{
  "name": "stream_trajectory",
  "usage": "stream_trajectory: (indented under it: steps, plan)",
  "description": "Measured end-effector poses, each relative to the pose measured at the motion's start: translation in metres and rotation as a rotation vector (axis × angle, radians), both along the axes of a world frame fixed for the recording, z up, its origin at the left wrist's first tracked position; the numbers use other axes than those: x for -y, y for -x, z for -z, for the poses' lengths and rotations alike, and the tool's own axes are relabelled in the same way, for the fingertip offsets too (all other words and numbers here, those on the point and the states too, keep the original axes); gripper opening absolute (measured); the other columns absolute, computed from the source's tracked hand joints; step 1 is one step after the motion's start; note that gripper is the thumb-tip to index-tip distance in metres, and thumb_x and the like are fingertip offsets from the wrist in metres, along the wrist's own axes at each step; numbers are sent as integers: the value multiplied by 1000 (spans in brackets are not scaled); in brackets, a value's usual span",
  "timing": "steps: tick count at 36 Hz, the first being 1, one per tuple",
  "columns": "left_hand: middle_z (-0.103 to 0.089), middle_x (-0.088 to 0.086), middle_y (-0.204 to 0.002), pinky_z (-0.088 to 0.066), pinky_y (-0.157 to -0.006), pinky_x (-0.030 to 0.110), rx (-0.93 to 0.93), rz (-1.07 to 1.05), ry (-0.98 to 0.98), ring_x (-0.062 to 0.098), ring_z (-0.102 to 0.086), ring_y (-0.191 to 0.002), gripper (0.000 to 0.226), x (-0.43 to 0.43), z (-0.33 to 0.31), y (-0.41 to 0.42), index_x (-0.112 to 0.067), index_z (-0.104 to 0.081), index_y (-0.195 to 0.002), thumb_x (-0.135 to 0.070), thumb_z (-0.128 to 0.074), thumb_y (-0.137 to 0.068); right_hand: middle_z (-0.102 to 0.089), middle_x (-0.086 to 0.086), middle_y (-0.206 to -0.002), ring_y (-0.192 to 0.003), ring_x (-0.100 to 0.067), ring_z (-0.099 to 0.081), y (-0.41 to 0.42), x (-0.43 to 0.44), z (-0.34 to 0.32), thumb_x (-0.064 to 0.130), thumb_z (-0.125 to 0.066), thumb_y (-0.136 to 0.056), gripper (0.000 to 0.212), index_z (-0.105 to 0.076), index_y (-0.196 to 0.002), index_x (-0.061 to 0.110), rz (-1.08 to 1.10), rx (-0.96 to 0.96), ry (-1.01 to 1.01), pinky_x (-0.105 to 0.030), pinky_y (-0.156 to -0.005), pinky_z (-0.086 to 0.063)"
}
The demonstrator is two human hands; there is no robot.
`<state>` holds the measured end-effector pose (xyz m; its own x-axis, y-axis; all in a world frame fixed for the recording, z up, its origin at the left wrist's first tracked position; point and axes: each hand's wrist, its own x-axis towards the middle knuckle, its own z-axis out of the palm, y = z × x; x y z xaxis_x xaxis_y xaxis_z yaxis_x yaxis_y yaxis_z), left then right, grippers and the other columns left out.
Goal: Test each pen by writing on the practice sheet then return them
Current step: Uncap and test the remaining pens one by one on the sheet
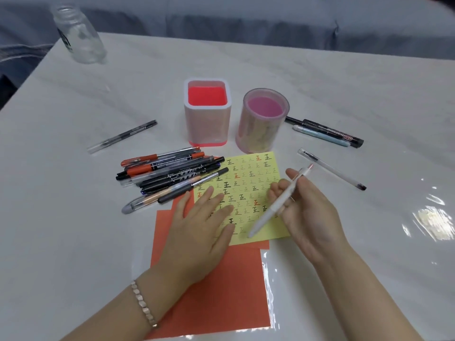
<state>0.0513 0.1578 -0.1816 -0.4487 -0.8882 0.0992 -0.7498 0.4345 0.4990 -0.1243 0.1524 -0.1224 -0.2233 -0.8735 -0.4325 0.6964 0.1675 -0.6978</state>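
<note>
A yellow practice sheet (256, 183) covered in small written characters lies on orange paper (221, 286) at the table's centre. My left hand (197, 230) lies flat on the sheet's left part, fingers straight. My right hand (310, 212) holds a white pen (275, 205) across its fingers, palm turned up, the pen slanting with one end low over the sheet's lower right. A pile of several black, orange and clear pens (170, 175) lies left of the sheet. Two holders stand behind: a square one with a red inside (208, 114) and a round pink one (262, 121).
A clear pen (332, 168) lies right of the sheet. A black marker (325, 132) and a pale blue pen (320, 136) lie beside the round holder. Another clear pen (123, 136) lies at the left. A glass jar (78, 35) stands far left on the white table (73, 217).
</note>
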Motion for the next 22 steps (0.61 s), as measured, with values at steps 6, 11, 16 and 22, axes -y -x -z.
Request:
stream_trajectory:
  steps: [6, 11, 16, 22]
  plan:
    - [-52, -27, -94, -40, -83, 24, -311, -51, -260, 5, -50, -91, 37, 3, -42, 35, -38, -42, -131, -42, -46, -94, -71, -9, -86, -101, -19, -66, -10, -7, -9, 12, -38, -97, 19, -54, -89, 8, -109, -207, 121, -28, -89, -53]
    - [-48, -12, -81, -38, -60, 21, -242, -83, -234, 5, -46, -68, 30, 13, -42, 39, -32, -45, -128, -25, -36, -100, -68, 1, -107, -103, -12, -63, 10, 6, -12, 22, -43, -96, 21, -63, -100, 18, -225, -828, 103, -20, -90, -48]
    - [-48, -14, -77, -31, -49, 18, -208, -235, -130, 4, -46, -65, 34, 18, -43, 24, -34, -36, -133, -30, -32, -100, -51, -13, -130, -122, -30, -41, 72, 41, 17, -2, -43, -89, 40, -52, -128, 5, -266, -1832, -104, -31, -98, -31]
    - [-51, -4, -71, -28, -51, 32, -95, -344, 22, 18, -50, -64, 19, 34, -49, -4, -20, -44, -115, -23, -34, -99, -52, -18, -117, -108, -36, -43, 96, 60, 36, 2, -39, -91, 31, -53, -119, 3, -452, -2068, -464, -38, -81, -34]
